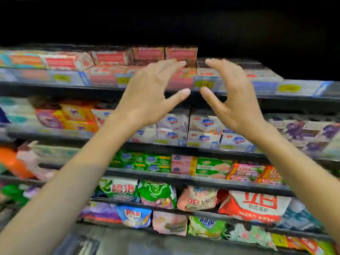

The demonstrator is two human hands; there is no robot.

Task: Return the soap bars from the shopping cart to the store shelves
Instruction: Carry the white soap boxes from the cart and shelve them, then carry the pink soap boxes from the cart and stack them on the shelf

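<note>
Both hands raised in front of the top shelf [303, 89], palms away from the camera. Left hand [147, 96]: fingers [176, 64] spread, nearly straight, thumb out, holding nothing. Right hand [237, 100]: fingers spread, gently curved, also empty. The thumb tips are near each other but apart. Red soap boxes [181, 53] stacked on the top shelf just behind the fingertips; contact cannot be told through the blur. White shield-logo soap boxes [206, 124] one level below the top shelf.

Left grip [147, 92] and right grip [233, 96] hover, fingers spread, thumbs near each other, before red soap boxes [181, 53] on the top shelf [55, 86].
</note>
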